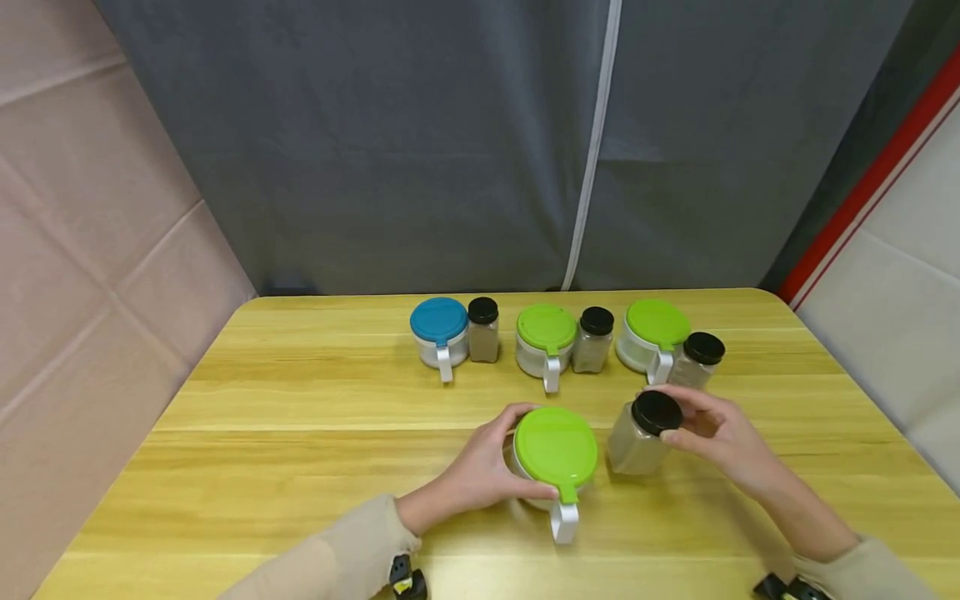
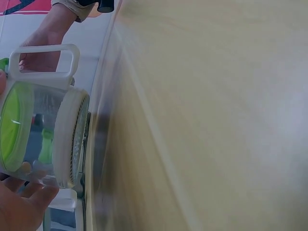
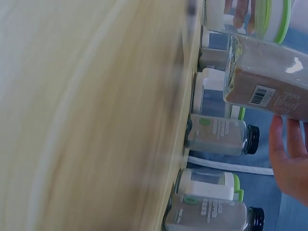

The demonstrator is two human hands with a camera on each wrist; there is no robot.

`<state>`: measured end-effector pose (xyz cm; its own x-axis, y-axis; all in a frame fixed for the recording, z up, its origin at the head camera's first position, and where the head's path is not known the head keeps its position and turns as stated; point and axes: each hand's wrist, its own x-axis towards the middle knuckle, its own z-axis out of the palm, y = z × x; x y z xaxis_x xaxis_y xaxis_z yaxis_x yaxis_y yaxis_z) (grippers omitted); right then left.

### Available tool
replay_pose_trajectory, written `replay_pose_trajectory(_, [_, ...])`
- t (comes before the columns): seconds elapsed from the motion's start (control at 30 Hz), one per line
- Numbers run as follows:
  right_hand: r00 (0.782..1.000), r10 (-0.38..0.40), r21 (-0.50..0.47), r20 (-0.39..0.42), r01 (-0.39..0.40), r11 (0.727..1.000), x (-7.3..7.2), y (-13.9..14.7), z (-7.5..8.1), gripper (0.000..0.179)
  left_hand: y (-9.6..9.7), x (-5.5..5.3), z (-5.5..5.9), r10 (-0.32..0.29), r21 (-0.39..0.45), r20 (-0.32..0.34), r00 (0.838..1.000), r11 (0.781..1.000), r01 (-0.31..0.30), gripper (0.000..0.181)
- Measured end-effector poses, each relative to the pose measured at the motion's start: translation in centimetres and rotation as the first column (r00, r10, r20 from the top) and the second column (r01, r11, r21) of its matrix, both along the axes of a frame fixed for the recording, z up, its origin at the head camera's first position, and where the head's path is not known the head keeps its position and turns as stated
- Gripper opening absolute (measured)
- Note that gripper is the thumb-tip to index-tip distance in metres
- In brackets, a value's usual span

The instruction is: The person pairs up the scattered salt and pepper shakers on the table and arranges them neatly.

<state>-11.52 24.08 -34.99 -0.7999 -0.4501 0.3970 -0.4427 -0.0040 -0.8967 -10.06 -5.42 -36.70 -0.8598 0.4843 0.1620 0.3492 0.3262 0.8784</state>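
Observation:
My left hand [image 1: 480,471] grips a clear seasoning pot [image 1: 557,450] with a bright green lid, thumb and fingers around its sides. The pot's white handle [image 2: 45,49] points toward me, and its pale base is close over the table in the left wrist view. Just to its right, my right hand [image 1: 727,433] holds a square glass spice jar [image 1: 633,448] by its black cap, between thumb and fingers. In the right wrist view that jar [image 3: 264,77] is raised off the table, with brownish contents and a barcode label showing.
Behind the hands a row stands on the wooden table [image 1: 300,400]: a blue-lidded pot [image 1: 438,321], two green-lidded pots [image 1: 546,327] and three black-capped spice jars [image 1: 483,333]. One jar [image 1: 697,354] is right behind my right hand. A grey curtain [image 1: 420,150] hangs beyond the far edge.

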Motion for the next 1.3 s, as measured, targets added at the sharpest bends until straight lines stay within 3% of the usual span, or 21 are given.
replay_pose_trajectory(0.17, [0.999, -0.027, 0.029, 0.018, 0.027, 0.999, 0.1, -0.5, 0.0, 0.050, -0.5, 0.8, 2.0, -0.008, 0.024, 0.019, 1.000, 1.000, 0.007, 0.081])
replay_pose_trajectory(0.5, [1.000, -0.016, 0.038, 0.008, 0.016, 0.999, 0.1, -1.6, 0.1, 0.049, -1.6, 0.9, 2.1, -0.006, 0.014, 0.043, 0.999, 1.000, 0.006, 0.083])
replay_pose_trajectory(0.73, [1.000, 0.014, -0.006, -0.009, -0.014, 1.000, 0.1, -2.5, -0.1, 0.048, -2.5, -0.3, -1.3, -0.021, 0.024, -0.011, 1.000, 0.999, 0.022, 0.087])
replay_pose_trajectory(0.83, [1.000, 0.026, -0.018, -0.011, -0.026, 1.000, 0.1, -2.8, -0.2, 0.047, -2.8, -0.3, -1.4, -0.020, 0.026, -0.008, 1.000, 0.999, 0.020, 0.086])
replay_pose_trajectory(0.9, [1.000, 0.025, -0.013, -0.008, -0.025, 1.000, 0.1, -3.0, -0.2, 0.046, -3.0, -0.1, -1.1, -0.018, 0.026, -0.002, 1.000, 1.000, 0.018, 0.086])
replay_pose_trajectory(1.13, [1.000, 0.018, 0.014, 0.007, -0.018, 1.000, 0.2, -3.9, -0.4, 0.045, -3.6, 1.1, 1.6, -0.007, 0.014, 0.020, 1.000, 1.000, 0.006, 0.083])
replay_pose_trajectory(1.3, [1.000, 0.003, 0.035, 0.026, -0.004, 0.999, 0.2, -4.5, -0.5, 0.044, -4.1, 1.2, 1.8, 0.006, 0.013, 0.029, 1.000, 1.000, -0.006, 0.082])
